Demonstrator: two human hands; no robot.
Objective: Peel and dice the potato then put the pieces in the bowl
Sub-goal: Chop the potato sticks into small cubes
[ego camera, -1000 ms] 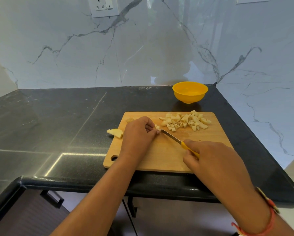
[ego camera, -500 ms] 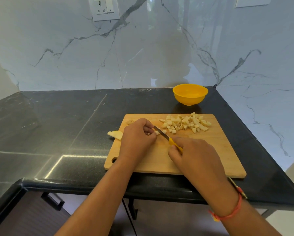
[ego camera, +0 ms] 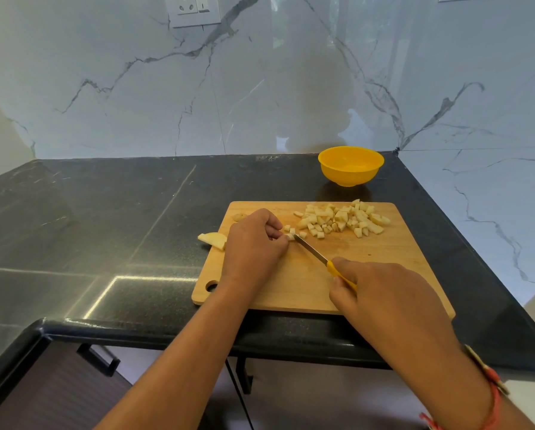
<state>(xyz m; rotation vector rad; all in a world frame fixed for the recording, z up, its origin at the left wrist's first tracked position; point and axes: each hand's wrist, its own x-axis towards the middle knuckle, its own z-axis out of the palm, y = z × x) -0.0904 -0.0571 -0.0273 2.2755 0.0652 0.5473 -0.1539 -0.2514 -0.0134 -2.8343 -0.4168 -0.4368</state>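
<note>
White veined marble walls (ego camera: 291, 88) rise behind the black stone counter (ego camera: 105, 212), a socket plate (ego camera: 195, 9) above it, dark cabinets (ego camera: 58, 395) below.

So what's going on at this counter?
A person is dicing potato on a wooden cutting board. The left hand pinches a small potato piece while the right hand holds a yellow-handled knife, tip against it. A pile of diced pieces lies on the board; the yellow bowl behind looks empty.

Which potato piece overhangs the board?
The large wedge jutting off the cutting board onto the counter at its left edge; the diced pieces lie on the board.
</note>
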